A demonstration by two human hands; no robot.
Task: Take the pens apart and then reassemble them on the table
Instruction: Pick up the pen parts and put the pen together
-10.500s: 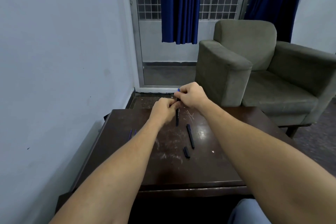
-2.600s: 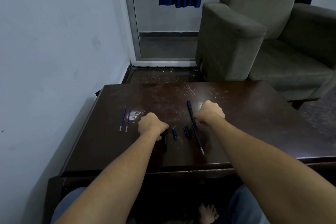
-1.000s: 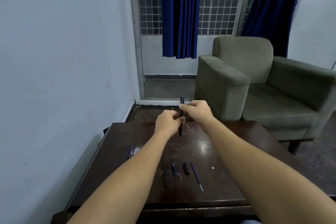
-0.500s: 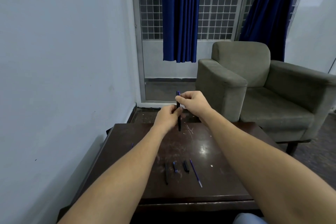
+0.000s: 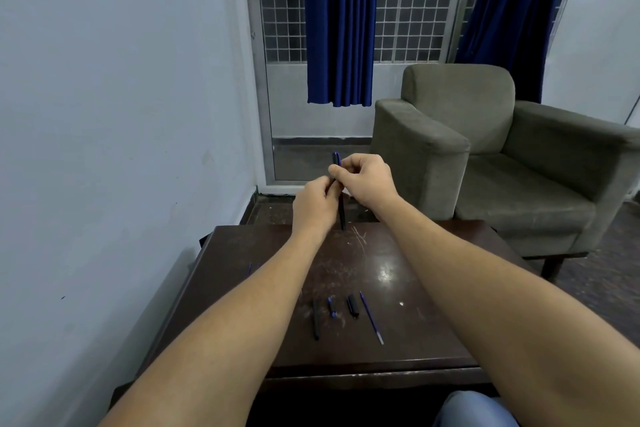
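Observation:
A dark pen (image 5: 342,215) stands upright in the air above the far edge of the brown table (image 5: 415,350). My left hand (image 5: 313,208) grips its barrel in the middle. My right hand (image 5: 367,180) pinches its top end, where a blue tip shows. On the table near me lie loose pen parts: a black barrel (image 5: 316,321), a small blue piece (image 5: 331,306), a short black cap (image 5: 353,305) and a thin blue refill (image 5: 371,322). Two more blue refills (image 5: 250,268) peek out beside my left forearm.
A grey wall runs along the table's left side. A green-grey armchair (image 5: 502,163) stands behind the table at the right. Blue curtains hang over a grilled window and door at the back.
Over ten seconds I set down one pen's parts and picked up this pen. In the last second both hands lifted slightly with it, my right hand staying at its top.

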